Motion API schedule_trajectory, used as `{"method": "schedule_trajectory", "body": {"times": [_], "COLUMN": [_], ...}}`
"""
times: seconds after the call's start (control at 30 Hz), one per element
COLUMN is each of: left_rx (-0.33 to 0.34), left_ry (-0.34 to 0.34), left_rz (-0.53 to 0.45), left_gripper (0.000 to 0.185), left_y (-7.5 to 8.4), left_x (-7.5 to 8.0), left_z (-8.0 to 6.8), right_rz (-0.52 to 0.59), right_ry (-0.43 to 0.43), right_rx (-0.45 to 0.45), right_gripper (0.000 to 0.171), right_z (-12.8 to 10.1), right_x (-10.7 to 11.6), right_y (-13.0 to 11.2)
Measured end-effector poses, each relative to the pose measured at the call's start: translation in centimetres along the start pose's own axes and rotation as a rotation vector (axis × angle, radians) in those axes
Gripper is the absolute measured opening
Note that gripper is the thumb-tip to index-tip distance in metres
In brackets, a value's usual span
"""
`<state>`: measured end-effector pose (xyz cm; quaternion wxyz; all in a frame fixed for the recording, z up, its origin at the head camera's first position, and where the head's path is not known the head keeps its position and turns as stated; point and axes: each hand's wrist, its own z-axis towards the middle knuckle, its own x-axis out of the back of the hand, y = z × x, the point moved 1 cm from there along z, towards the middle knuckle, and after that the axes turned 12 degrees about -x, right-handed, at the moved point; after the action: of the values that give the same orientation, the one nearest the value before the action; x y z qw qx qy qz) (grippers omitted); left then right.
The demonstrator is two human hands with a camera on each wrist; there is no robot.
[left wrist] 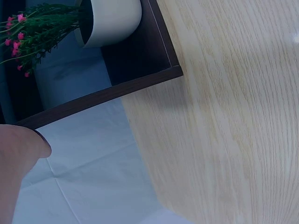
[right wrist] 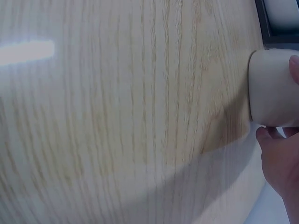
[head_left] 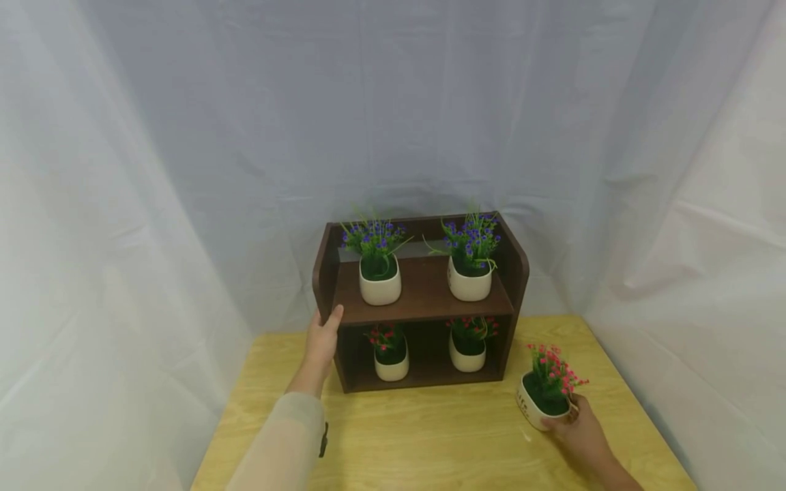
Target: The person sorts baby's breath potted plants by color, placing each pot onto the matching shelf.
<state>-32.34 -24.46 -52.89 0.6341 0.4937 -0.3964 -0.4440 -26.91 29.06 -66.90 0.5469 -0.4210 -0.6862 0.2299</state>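
Note:
A dark brown two-tier wooden shelf (head_left: 424, 318) stands at the back of the table. My left hand (head_left: 322, 339) grips its left side panel, thumb at the front; the other fingers are mostly hidden behind the panel. In my right hand (head_left: 580, 431) is a white potted plant (head_left: 542, 402) with pink flowers, tilted to the right of the shelf, with lettering on its pot. The right wrist view shows the fingers around the white pot (right wrist: 273, 88), close over the tabletop.
Two white pots with purple flowers, left (head_left: 380, 289) and right (head_left: 470, 285), sit on the upper tier. Below are two white pots with reddish-pink flowers, left (head_left: 391, 369) and right (head_left: 467, 359). Pale sheeting (head_left: 393, 123) surrounds the light wood table (head_left: 430, 436).

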Motion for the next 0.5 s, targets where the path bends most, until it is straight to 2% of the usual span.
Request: {"method": "schedule_trajectory", "body": {"times": [0.2, 0.3, 0.5], "left_rx": [0.0, -0.009, -0.012], "left_ry": [-0.005, -0.001, 0.011], "left_rz": [0.004, 0.004, -0.009], "left_gripper": [0.073, 0.073, 0.072], "left_y": [-0.1, 0.0, 0.4], "left_x": [-0.1, -0.2, -0.2], "left_z": [-0.1, -0.1, -0.1], "right_rz": [0.083, 0.09, 0.142], "right_ry": [0.003, 0.02, 0.029], "right_rx": [-0.034, -0.048, -0.061], "right_gripper": [0.101, 0.102, 0.107], "right_z": [-0.4, -0.6, -1.4], "right_x": [-0.3, 0.0, 0.5], "right_y": [0.0, -0.1, -1.6]}}
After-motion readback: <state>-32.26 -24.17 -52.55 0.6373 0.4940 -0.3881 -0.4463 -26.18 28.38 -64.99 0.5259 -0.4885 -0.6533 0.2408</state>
